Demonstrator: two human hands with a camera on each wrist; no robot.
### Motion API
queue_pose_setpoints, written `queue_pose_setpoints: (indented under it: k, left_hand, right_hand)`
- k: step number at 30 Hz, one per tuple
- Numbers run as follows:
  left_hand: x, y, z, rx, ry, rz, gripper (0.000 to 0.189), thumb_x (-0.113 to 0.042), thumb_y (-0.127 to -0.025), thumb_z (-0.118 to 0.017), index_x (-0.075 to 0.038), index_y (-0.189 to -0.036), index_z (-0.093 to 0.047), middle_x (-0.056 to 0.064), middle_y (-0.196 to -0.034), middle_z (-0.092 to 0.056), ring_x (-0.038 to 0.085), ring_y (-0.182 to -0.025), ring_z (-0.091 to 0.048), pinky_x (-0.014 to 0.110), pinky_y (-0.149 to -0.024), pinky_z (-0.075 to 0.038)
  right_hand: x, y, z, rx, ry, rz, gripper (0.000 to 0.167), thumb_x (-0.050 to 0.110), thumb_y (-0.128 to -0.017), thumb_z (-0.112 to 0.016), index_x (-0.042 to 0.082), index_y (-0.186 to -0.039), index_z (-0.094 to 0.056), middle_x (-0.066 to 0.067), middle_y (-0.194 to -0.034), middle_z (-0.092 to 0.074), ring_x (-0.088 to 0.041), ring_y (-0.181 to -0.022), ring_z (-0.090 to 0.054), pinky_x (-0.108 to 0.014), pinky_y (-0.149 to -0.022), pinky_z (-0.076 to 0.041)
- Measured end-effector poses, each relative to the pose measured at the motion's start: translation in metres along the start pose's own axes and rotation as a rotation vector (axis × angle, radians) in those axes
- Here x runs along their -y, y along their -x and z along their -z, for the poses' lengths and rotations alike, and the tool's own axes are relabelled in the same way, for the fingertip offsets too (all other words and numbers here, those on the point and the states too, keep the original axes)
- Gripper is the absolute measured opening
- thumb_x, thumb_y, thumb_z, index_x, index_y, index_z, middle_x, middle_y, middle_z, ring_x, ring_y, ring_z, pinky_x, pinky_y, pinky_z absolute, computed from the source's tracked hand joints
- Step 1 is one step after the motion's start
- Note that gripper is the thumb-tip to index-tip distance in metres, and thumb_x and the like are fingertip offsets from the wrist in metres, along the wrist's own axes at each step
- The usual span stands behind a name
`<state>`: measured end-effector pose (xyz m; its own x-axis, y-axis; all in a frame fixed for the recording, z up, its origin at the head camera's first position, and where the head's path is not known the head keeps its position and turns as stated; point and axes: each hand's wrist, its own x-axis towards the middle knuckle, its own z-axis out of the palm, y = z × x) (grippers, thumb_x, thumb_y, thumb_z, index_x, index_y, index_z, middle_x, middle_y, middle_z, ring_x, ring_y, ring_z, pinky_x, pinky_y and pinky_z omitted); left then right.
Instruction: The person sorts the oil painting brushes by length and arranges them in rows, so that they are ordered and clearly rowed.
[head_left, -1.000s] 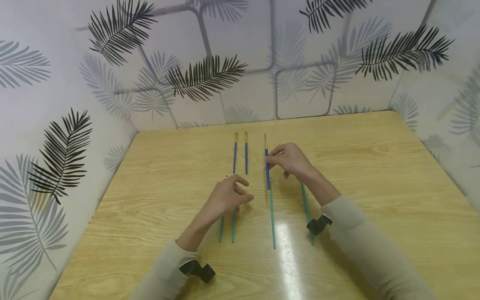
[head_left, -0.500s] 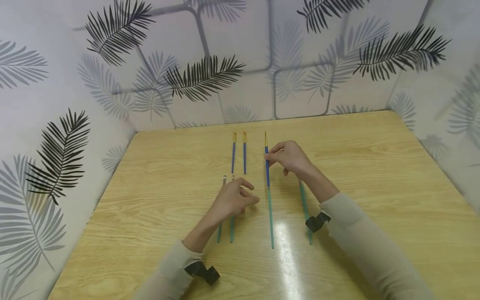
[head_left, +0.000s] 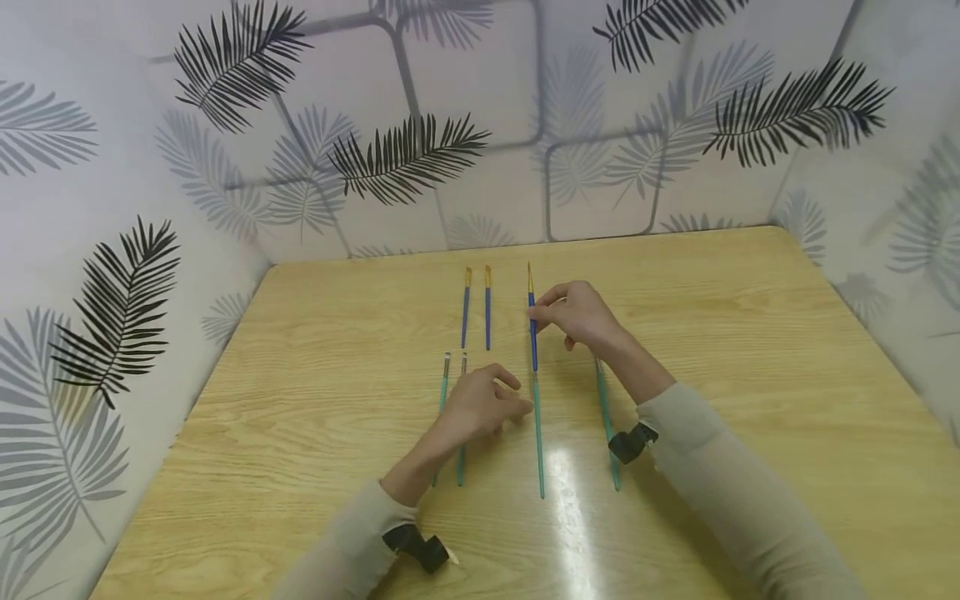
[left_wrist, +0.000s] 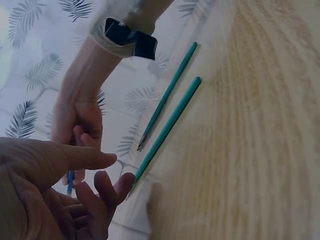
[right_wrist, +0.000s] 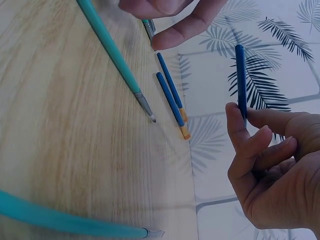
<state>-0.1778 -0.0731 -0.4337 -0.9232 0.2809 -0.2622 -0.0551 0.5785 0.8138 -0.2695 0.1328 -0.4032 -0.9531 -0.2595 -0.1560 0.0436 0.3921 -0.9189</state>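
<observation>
My right hand (head_left: pixel 581 318) pinches a slim blue paintbrush (head_left: pixel 534 343) between thumb and fingers, its bristles pointing toward the back wall. In the right wrist view the blue handle's end rises above the pinch. Just below that handle end, in the head view, a teal paintbrush (head_left: pixel 539 450) lies on the table. My left hand (head_left: pixel 482 402) holds nothing; its loosely bent fingers reach right up to this teal brush. Partly under the left hand in the head view are two more teal paintbrushes, one at the outer left (head_left: pixel 443 385) and one beside it (head_left: pixel 461 467).
Two blue paintbrushes, a left one (head_left: pixel 465 310) and a right one (head_left: pixel 488 312), lie side by side farther back on the wooden table (head_left: pixel 337 333). Another teal paintbrush (head_left: pixel 604 404) lies by the right forearm. A leaf-patterned wall (head_left: pixel 480 192) borders the table's back.
My left hand has moved right, from over the two left teal brushes toward the middle teal one. The right hand, still pinching the blue paintbrush, has shifted only slightly.
</observation>
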Motion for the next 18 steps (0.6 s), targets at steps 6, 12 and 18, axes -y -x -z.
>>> queue_pose_setpoints:
  k: [6, 12, 18]
  left_hand:
    - [-0.0032, -0.0036, -0.0039, 0.007, -0.032, -0.01, 0.042, -0.025, -0.092, -0.08, -0.001, -0.122, -0.065, 0.004, -0.093, -0.077, 0.018, -0.054, -0.066, 0.027, -0.056, -0.049]
    - [-0.0049, -0.0044, -0.0024, 0.018, -0.032, 0.001, 0.041, -0.025, -0.092, -0.079, -0.001, -0.122, -0.065, 0.001, -0.085, -0.076, 0.018, -0.056, -0.066, 0.027, -0.055, -0.048]
    - [-0.0054, -0.0062, -0.0053, 0.023, -0.032, 0.029, 0.041, -0.025, -0.09, -0.081, -0.002, -0.12, -0.065, 0.0, -0.082, -0.076, 0.018, -0.059, -0.066, 0.027, -0.056, -0.049]
  right_hand:
    - [-0.0002, -0.0027, -0.0009, 0.0, -0.009, 0.0, 0.032, 0.021, -0.1, -0.071, -0.004, -0.12, -0.067, -0.017, -0.102, -0.078, -0.007, -0.046, -0.043, -0.02, -0.043, -0.043]
    - [0.0015, -0.002, 0.0007, -0.008, -0.002, 0.009, 0.03, 0.021, -0.1, -0.071, -0.003, -0.118, -0.069, -0.017, -0.103, -0.078, -0.008, -0.052, -0.048, -0.019, -0.042, -0.042]
    - [0.0022, -0.0026, 0.0016, -0.005, -0.007, 0.005, 0.032, 0.022, -0.1, -0.071, -0.003, -0.119, -0.069, -0.017, -0.103, -0.078, -0.006, -0.047, -0.043, -0.019, -0.042, -0.042]
